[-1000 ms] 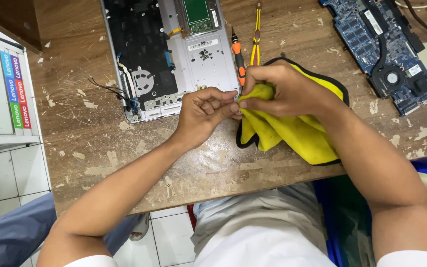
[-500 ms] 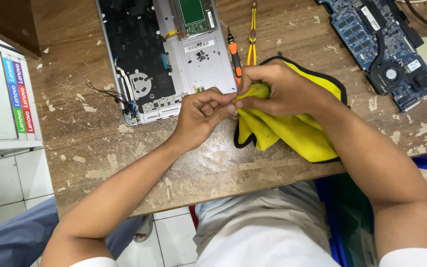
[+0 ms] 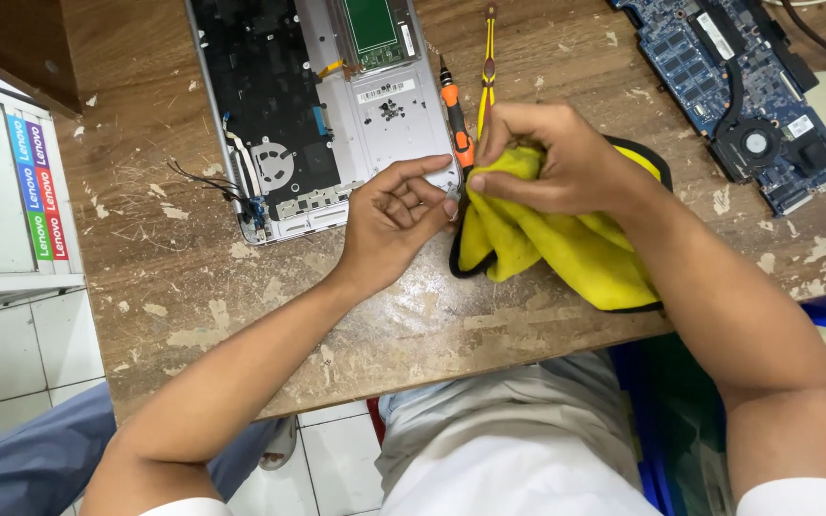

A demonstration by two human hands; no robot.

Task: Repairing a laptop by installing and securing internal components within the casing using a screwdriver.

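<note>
From the head view, looking straight down, the right hand (image 3: 558,158) is bunched around the upper end of a yellow cloth (image 3: 566,250) with a black edge. Its fingers are curled and pressed together, gripping a gathered fold of the fabric, so the held part sits inside the fist while the rest of the cloth spills out below and to the right of the hand, lying flat on the worn wooden table (image 3: 336,315) near its front edge.

The left hand (image 3: 392,220) is just beside the cloth, on its left. Thumb and forefinger are drawn together at the tips, right against the bunched fold by the right hand's thumb (whether they pinch the fabric itself or some small thing against it cannot be told from here). The other fingers are curled into the palm.

Just above the two hands lies an orange-handled screwdriver (image 3: 454,113), pointing away from the person, with its lower end touching the top of the cloth by the right hand's fingers. Yellow tweezers (image 3: 487,67) lie just beside it on the right.

To the upper left is an opened laptop base (image 3: 317,105), underside up, with a green board and loose black wires trailing off its left edge. A blue circuit board (image 3: 748,91) with a fan lies well apart at the upper right.
</note>
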